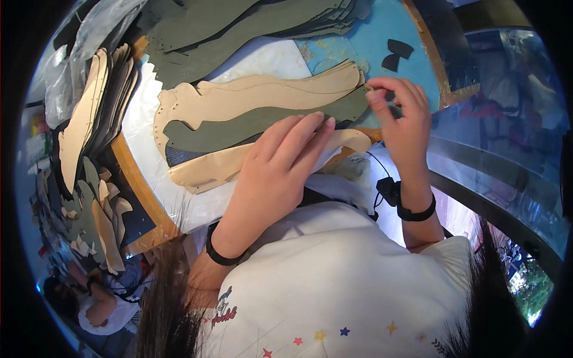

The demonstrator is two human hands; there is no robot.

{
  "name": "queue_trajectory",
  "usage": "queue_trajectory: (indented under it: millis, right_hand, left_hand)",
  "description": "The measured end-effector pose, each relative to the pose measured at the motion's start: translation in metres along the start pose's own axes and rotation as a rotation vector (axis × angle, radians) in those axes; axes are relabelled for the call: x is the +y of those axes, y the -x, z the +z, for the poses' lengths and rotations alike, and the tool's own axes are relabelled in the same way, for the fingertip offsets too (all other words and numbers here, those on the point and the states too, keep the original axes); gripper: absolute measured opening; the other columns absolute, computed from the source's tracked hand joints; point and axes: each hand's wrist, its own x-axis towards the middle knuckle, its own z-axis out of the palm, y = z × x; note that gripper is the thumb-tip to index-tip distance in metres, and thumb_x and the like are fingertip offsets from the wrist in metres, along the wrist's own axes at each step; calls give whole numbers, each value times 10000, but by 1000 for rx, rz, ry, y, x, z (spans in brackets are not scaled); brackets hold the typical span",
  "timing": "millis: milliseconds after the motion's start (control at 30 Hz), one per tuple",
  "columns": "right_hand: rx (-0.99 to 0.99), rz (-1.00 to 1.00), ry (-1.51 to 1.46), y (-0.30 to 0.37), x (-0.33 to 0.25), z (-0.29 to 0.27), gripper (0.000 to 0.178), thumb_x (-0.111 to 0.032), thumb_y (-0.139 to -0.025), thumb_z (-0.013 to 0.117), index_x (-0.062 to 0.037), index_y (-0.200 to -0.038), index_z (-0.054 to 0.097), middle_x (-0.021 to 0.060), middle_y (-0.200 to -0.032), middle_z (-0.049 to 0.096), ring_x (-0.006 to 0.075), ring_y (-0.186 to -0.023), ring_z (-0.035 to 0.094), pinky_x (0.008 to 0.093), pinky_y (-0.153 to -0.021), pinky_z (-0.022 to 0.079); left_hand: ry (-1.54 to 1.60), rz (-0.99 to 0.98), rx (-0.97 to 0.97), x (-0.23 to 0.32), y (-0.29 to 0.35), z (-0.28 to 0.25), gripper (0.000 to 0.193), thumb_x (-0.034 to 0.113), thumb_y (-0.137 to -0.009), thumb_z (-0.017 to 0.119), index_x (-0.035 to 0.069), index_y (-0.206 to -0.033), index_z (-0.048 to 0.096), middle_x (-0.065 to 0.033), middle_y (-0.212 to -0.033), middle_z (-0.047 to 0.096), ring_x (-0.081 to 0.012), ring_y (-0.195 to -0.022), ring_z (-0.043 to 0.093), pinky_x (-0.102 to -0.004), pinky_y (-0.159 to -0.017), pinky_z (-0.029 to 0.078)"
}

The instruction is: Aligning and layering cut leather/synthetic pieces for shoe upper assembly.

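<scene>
A long, curved dark green piece (pixel 239 126), apparently leather, lies in front of me over tan pieces (pixel 250 95) of similar outline with small holes along their edges. My left hand (pixel 283 155) rests on its near edge with fingers stretched out and holding nothing. At the green piece's right end, my right hand (pixel 406 110) has thumb and forefinger closed on the tip; the exact contact is partly hidden. Another tan piece (pixel 206 170) sits nearest my body, partly under my left hand. Dark blue material (pixel 182 156) shows between it and the green piece.
Stacked dark green pieces (pixel 239 45) cover the far side of the table. Two small dark pieces (pixel 397 55) lie on its blue surface (pixel 364 36). At left hang or lean tan and dark pieces (pixel 98 113), above loose scraps (pixel 98 215). Another person (pixel 101 304) sits lower left.
</scene>
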Motion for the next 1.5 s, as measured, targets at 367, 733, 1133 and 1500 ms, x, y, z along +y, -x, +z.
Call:
queue_trajectory:
  millis: [367, 733, 1133, 1500]
  right_hand:
    - [29, -122, -24, 12, -9, -1, 311, -187, -804, 854, -152, -1107, 790, -25, -943, 762, 207, -857, 641, 364, -862, 471]
    - [-108, -574, 106, -25, 3, -16, 422, -218, -740, 850, -169, -1153, 782, -45, -1006, 707, 211, -914, 616, 379, -864, 483]
    - [-334, -1086, 73, -96, -1, -19, 261, -276, -725, 819, -153, -949, 767, -52, -901, 676, 207, -892, 630, 364, -732, 512]
    - [-372, -939, -17, -96, -6, -3, 134, -236, -841, 787, -131, -864, 708, -6, -738, 658, 226, -636, 625, 336, -575, 468]
  left_hand:
    - [-21, 27, 141, 11, -2, -8, 524, 33, -751, 747, 73, -1272, 697, -83, -1177, 656, -296, -1058, 638, -406, -861, 548]
    - [9, -110, 259, 6, -7, 14, 315, 152, -741, 875, 163, -1047, 802, -36, -1043, 632, -243, -918, 608, -377, -793, 521]
    - [86, -183, 148, 9, -3, 8, 303, 136, -741, 836, 193, -1037, 812, -4, -1144, 620, -257, -1051, 543, -367, -890, 493]
    - [-69, -30, 18, 9, -2, 8, 284, 155, -772, 747, 147, -1055, 728, 72, -1296, 638, -235, -1110, 520, -377, -976, 465]
